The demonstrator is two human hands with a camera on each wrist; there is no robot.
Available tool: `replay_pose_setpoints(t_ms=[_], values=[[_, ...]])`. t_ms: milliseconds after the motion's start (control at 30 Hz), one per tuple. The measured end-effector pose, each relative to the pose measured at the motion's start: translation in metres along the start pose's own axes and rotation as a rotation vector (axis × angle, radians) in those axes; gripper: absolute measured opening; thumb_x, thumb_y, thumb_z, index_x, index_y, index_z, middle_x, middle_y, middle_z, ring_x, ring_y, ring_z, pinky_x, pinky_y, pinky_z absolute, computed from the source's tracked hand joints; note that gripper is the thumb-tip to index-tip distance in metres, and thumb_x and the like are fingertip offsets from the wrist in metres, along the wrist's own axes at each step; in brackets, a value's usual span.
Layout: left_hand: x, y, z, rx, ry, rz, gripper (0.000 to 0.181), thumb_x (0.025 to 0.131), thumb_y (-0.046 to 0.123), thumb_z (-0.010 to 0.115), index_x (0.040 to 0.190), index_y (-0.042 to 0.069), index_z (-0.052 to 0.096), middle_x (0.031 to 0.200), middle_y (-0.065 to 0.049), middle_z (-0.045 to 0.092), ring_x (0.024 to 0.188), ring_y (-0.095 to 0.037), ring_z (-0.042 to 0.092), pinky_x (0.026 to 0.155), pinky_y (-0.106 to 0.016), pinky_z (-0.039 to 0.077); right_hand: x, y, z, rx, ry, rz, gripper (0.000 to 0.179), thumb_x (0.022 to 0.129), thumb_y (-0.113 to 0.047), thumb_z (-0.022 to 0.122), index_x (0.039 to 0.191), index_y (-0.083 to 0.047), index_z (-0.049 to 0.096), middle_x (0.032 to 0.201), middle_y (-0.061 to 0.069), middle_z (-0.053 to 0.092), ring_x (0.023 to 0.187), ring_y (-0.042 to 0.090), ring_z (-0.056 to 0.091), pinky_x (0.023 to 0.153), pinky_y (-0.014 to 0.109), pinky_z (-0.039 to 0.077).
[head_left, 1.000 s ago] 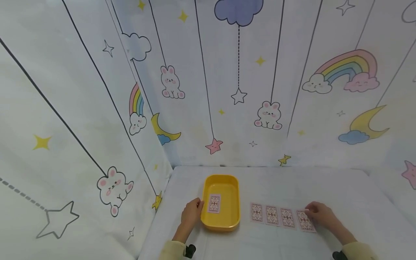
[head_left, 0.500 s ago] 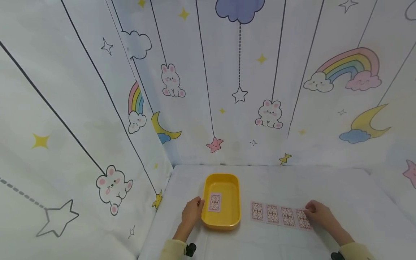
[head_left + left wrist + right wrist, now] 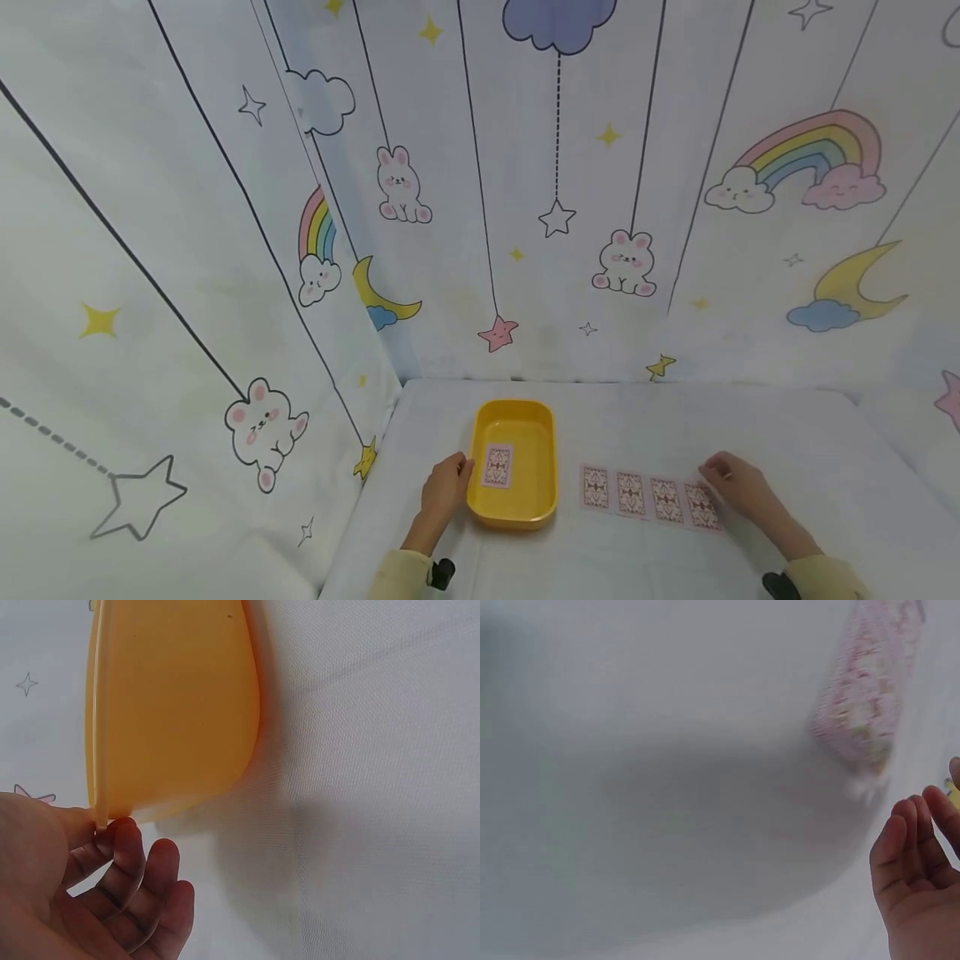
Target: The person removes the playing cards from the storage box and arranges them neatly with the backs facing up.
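At the rim of a yellow plastic tray (image 3: 534, 477), my left hand (image 3: 444, 487) pinches the edge between thumb and fingers; the left wrist view shows this grip on the tray wall (image 3: 176, 697) close up. One patterned playing card (image 3: 497, 465) lies face down inside the tray. To its right, a slanting row of several face-down cards (image 3: 631, 495) lies on the cloth. My right hand (image 3: 741, 487) hovers by the top corner of the rightmost card (image 3: 702, 508). In the right wrist view, the loosely bent fingers (image 3: 891, 844) hold nothing and stand apart from the blurred card (image 3: 866, 690).
A white cloth (image 3: 630, 425) covers the table. Behind and to the left hang white curtains (image 3: 465, 167) printed with rabbits, stars and rainbows. Dark devices (image 3: 442, 573) sit on both wrists, below pale yellow sleeves.
The rightmost card has shifted slightly left, closer to its row. My right hand has since come up off it, its fingertips now just above the card's corner. The left hand keeps its grip.
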State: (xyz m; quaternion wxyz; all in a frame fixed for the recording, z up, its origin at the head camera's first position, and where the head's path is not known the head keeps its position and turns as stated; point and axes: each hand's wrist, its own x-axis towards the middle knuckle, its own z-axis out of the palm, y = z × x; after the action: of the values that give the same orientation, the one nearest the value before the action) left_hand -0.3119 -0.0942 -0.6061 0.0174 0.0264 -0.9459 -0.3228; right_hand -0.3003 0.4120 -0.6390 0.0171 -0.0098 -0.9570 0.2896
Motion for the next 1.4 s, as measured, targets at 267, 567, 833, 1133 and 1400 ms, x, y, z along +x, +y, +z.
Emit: replay_pose_setpoints(t_ms=[267,567,833,1133,1400], values=[[0.001,-0.007,-0.010,0.012,0.015,-0.013,0.026,0.102,0.027,0.059,0.082,0.011,0.055,0.067,0.000,0.048,0.057,-0.013,0.044,0.051,-0.025,0.033,0.030,-0.082,-0.004,0.036,0.071,-0.208,0.043,0.100,-0.028,0.063,0.127,0.005,0.057,0.114,0.024,0.065,0.102,0.038,0.064,0.086,0.053,0.054],[0.004,-0.004,-0.018,0.006,0.009,-0.013,0.025,0.102,0.025,0.059,0.081,0.011,0.055,0.066,0.000,0.048,0.057,-0.013,0.044,0.051,-0.026,0.033,0.067,-0.206,0.001,0.032,-0.051,-0.304,0.060,0.098,-0.042,0.064,0.138,0.001,0.052,0.133,0.023,0.059,0.120,0.042,0.058,0.097,0.056,0.050],[0.007,-0.001,-0.009,0.014,-0.007,-0.003,0.026,0.102,0.026,0.060,0.081,0.012,0.055,0.066,0.001,0.049,0.057,-0.013,0.044,0.051,-0.026,0.033,0.083,-0.283,0.040,-0.080,-0.184,-0.334,0.057,0.093,-0.038,0.071,0.135,-0.002,0.056,0.130,0.018,0.062,0.117,0.034,0.060,0.099,0.050,0.051],[0.005,0.006,0.000,-0.011,-0.003,-0.012,0.028,0.101,0.027,0.060,0.079,0.013,0.054,0.064,0.003,0.046,0.055,-0.011,0.042,0.050,-0.024,0.031,0.093,-0.307,0.098,-0.292,-0.437,-0.308,0.061,0.090,-0.036,0.075,0.135,0.001,0.057,0.138,0.020,0.059,0.131,0.037,0.053,0.111,0.054,0.039],[-0.001,-0.002,0.000,0.017,-0.010,-0.033,0.027,0.101,0.029,0.060,0.079,0.014,0.054,0.065,0.004,0.046,0.055,-0.010,0.042,0.050,-0.024,0.032,0.081,-0.312,0.146,-0.401,-0.521,-0.260,0.063,0.083,-0.036,0.082,0.131,-0.001,0.060,0.136,0.019,0.059,0.121,0.035,0.059,0.109,0.052,0.042]])
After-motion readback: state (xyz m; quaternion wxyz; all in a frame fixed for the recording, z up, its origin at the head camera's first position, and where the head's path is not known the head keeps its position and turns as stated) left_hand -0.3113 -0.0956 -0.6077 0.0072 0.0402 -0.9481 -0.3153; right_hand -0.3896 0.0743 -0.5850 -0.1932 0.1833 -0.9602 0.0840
